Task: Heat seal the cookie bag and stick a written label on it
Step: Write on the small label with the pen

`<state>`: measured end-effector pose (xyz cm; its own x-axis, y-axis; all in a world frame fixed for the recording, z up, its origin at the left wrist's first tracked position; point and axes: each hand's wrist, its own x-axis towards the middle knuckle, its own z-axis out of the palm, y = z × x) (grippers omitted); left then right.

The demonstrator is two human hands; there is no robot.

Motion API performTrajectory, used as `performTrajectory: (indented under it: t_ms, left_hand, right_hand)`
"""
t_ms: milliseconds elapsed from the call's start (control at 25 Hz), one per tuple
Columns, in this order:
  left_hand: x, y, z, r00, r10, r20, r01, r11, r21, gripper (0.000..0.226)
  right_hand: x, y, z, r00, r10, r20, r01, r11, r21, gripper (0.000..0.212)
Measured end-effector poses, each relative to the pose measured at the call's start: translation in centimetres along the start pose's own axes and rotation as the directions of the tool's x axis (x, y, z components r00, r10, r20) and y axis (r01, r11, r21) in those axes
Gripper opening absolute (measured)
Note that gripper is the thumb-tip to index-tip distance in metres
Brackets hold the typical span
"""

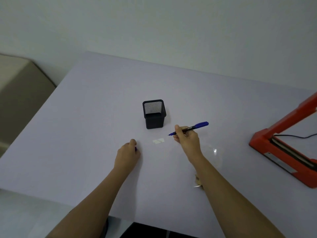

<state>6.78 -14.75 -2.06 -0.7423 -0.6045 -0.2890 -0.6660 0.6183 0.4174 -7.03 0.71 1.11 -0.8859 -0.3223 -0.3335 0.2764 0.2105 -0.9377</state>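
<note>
A blue marker [193, 127] is gripped in the right hand [186, 137], with the fingers curled round its barrel and its tip near the white label [158, 141]. The label lies on the table [85, 117] at 6 o'clock from the black mesh pen holder [154, 115]. A small blue cap [136, 148] is pinched in the curled left hand [127, 156]. The clear cookie bag [213, 157] lies at 4 o'clock from the label, partly hidden under the right forearm. The red heat sealer [283, 148] is seen at 3 o'clock.
</note>
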Motion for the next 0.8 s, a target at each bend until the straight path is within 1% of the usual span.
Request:
performTrajectory:
  t_ms: [80, 120, 160, 200, 240, 280, 320, 360, 400, 480, 560, 640, 800]
  left_hand:
    - [-0.4, 0.2, -0.5, 0.999, -0.019, -0.040, 0.017, 0.999, -0.032, 0.032]
    - [-0.8, 0.3, -0.8, 0.995, -0.018, -0.099, 0.012, 0.998, -0.060, 0.039]
    - [-1.2, 0.5, -0.8, 0.984, 0.012, -0.177, -0.029, 0.995, -0.091, 0.040]
    - [-1.6, 0.7, -0.8, 0.964, 0.091, -0.249, -0.121, 0.987, -0.106, 0.036]
    - [-1.8, 1.1, -0.5, 0.935, 0.204, -0.291, -0.239, 0.967, -0.089, 0.027]
    - [-1.8, 1.4, 0.2, 0.900, 0.315, -0.301, -0.342, 0.939, -0.042, 0.019]
    - [-1.5, 1.7, 0.9, 0.873, 0.395, -0.288, -0.411, 0.912, 0.004, 0.015]
    - [-0.9, 2.1, 1.6, 0.867, 0.432, -0.250, -0.440, 0.898, 0.023, 0.016]
    - [-0.2, 2.5, 2.2, 0.886, 0.420, -0.195, -0.427, 0.904, 0.008, 0.020]
    - [1.0, 3.4, 3.1, 0.936, 0.328, -0.132, -0.337, 0.940, -0.054, 0.027]
    - [1.9, 3.8, 3.8, 0.953, 0.271, -0.133, -0.283, 0.956, -0.077, 0.027]
    - [2.5, 3.9, 4.3, 0.961, 0.237, -0.142, -0.253, 0.961, -0.109, 0.025]
    - [3.0, 3.4, 4.8, 0.959, 0.227, -0.170, -0.253, 0.956, -0.151, 0.025]
  right_hand:
    - [-0.2, 0.5, -0.1, 0.999, -0.046, 0.003, 0.046, 0.999, -0.020, 0.011]
    - [-0.4, 0.7, -0.1, 0.998, -0.070, 0.004, 0.070, 0.997, -0.025, 0.009]
    - [-0.6, 1.0, 0.0, 0.996, -0.091, 0.001, 0.091, 0.995, -0.028, 0.008]
    - [-0.9, 1.3, 0.1, 0.994, -0.106, -0.005, 0.106, 0.994, -0.026, 0.008]
    - [-1.1, 1.7, 0.2, 0.993, -0.115, -0.011, 0.114, 0.993, -0.023, 0.008]
    - [-1.3, 2.1, 0.4, 0.993, -0.116, -0.021, 0.115, 0.993, -0.025, 0.008]
    - [-1.3, 2.6, 0.6, 0.993, -0.116, -0.036, 0.115, 0.993, -0.034, 0.008]
    - [-1.4, 3.1, 0.8, 0.991, -0.118, -0.055, 0.116, 0.992, -0.041, 0.007]
    - [-1.3, 3.6, 1.0, 0.988, -0.132, -0.079, 0.128, 0.990, -0.050, 0.005]
    - [-1.0, 4.4, 1.3, 0.973, -0.197, -0.118, 0.188, 0.979, -0.083, 0.002]
    - [-0.7, 5.1, 1.9, 0.953, -0.285, -0.106, 0.270, 0.953, -0.135, 0.001]
    - [-0.2, 5.6, 2.5, 0.937, -0.347, -0.048, 0.335, 0.928, -0.166, 0.002]
    - [1.2, 6.3, 3.7, 0.912, -0.410, 0.010, 0.405, 0.897, -0.177, 0.007]
